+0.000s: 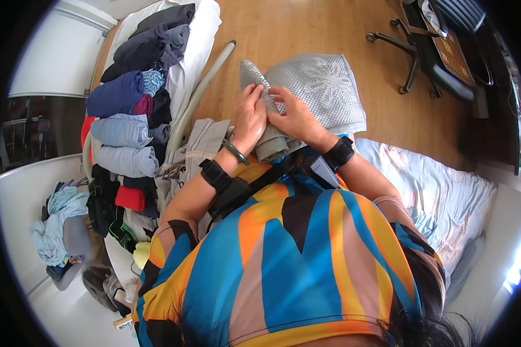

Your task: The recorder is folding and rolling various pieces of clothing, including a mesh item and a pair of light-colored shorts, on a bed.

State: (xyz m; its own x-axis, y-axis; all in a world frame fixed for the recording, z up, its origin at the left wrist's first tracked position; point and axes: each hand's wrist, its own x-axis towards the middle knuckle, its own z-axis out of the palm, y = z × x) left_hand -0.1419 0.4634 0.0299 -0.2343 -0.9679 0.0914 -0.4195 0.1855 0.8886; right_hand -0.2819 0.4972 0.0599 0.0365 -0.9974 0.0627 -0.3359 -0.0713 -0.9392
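Observation:
A grey woven-pattern cloth (317, 86), which looks like a garment, is spread in front of me over my lap. Its left side is turned into a thick roll (271, 145) with a pointed upper end. My left hand (251, 113) grips the roll from its left side, fingers pointing up along it. From the right, my right hand (297, 113) holds the roll's inner edge with thumb and fingertips. Flat, unrolled cloth extends to the right of this hand. The undersides of both hands are hidden.
Rolled clothes (121, 130) in several colours lie in rows on my left, beside a pale curved tube (208, 78). A beige striped cloth (204, 139) lies near my left forearm. Floral bedding (434, 182) is on my right. An office chair (438, 56) stands beyond on the wooden floor (286, 26).

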